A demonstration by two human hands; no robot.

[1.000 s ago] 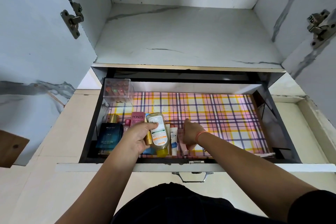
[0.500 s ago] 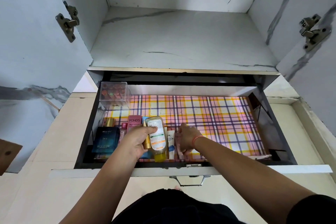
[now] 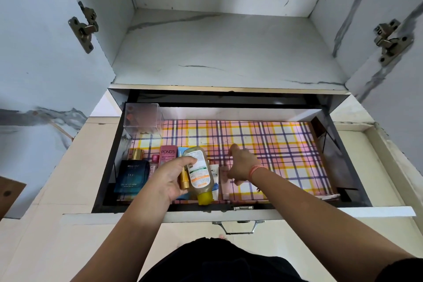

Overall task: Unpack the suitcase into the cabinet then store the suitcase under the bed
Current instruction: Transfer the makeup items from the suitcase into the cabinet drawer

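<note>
The cabinet drawer (image 3: 343,160) is pulled out, lined with pink and yellow plaid paper. My left hand (image 3: 170,178) grips a clear bottle with a yellow cap (image 3: 200,174) and a small gold tube (image 3: 184,178) above the drawer's front left. My right hand (image 3: 241,165) hovers with loosely bent fingers over a pale pink box (image 3: 225,181) lying on the liner. A blue perfume box (image 3: 131,175), a pink Pond's box (image 3: 167,154) and a white tube (image 3: 214,177) sit in the front left. The suitcase is out of sight.
A clear plastic organiser (image 3: 143,121) stands in the drawer's back left corner. The marbled shelf (image 3: 229,52) above the drawer shows bare, with open doors and hinges (image 3: 84,27) on both sides. The drawer handle (image 3: 238,226) hangs at the front.
My right hand has lifted off the pink box and moved slightly back and right. The left hand still holds the bottle in about the same place.
</note>
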